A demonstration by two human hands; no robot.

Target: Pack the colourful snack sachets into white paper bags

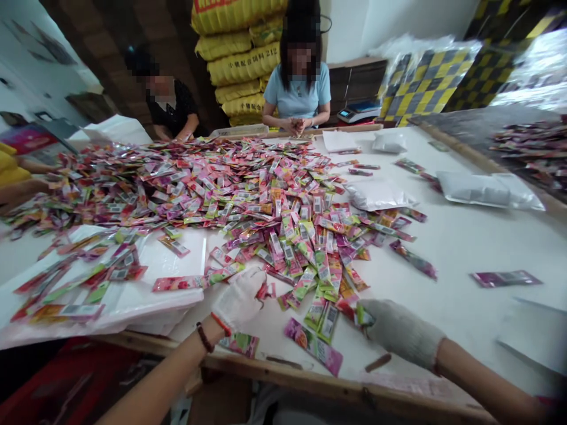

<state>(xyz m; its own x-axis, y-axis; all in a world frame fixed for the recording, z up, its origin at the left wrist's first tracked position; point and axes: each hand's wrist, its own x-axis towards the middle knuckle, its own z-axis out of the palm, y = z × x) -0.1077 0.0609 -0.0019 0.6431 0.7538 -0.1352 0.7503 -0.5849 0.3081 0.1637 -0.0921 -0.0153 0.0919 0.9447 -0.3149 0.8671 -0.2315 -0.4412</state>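
Observation:
A broad heap of colourful stick sachets [248,183] covers the white table [447,248]. My left hand [241,298], in a white knitted glove, is at the heap's near edge with its fingers curled in. A pink sachet end [269,290] shows at its fingertips; the palm side is hidden. To its right, my right hand [396,332], in a greyish glove, is closed on a few red and green sachets [358,313]. Between the hands a purple sachet [313,345] lies flat near the table edge. A green and pink sachet [241,343] lies under my left wrist.
White plastic bags [177,260] with loose sachets on top lie at left. Filled white pouches [476,189] rest at right. The wooden table rim [319,378] runs in front of me. Two people [297,88] sit across; another person's arm [22,183] reaches in at left.

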